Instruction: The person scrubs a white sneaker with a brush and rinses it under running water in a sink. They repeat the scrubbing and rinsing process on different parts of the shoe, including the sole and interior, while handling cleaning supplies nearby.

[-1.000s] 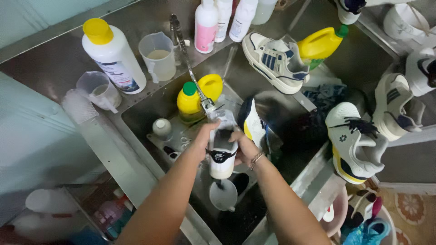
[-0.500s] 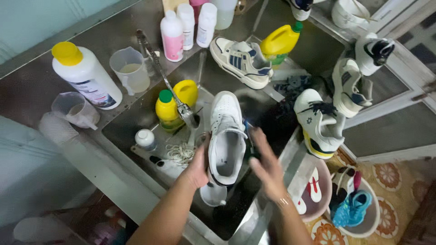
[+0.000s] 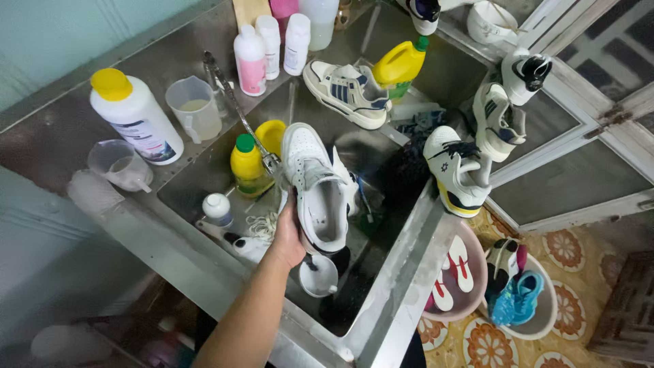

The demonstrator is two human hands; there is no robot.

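Note:
My left hand (image 3: pixel 289 235) grips a white sneaker (image 3: pixel 315 185) by its side, holding it over the steel sink (image 3: pixel 392 272) with its opening facing up. The shoe's toe sits close to the tap spout (image 3: pixel 269 161). My right hand is out of view. Below the shoe, in the basin, lie a small white funnel-like cup (image 3: pixel 319 274), white laces (image 3: pixel 259 223) and a small white bottle (image 3: pixel 218 208). A yellow bottle with a green cap (image 3: pixel 246 166) stands beside the tap.
A large white bottle with a yellow cap (image 3: pixel 135 117), measuring cups (image 3: pixel 195 108) and pink and white bottles (image 3: pixel 251 60) line the counter. Sneakers (image 3: pixel 346 92) rest on the sink rim and right ledge (image 3: pixel 455 170). Two basins of shoes (image 3: pixel 521 300) stand on the patterned floor.
My right hand has left the sneaker and gone out of view. The left hand alone now holds the shoe, with its toe nearer the tap. The view shifted right.

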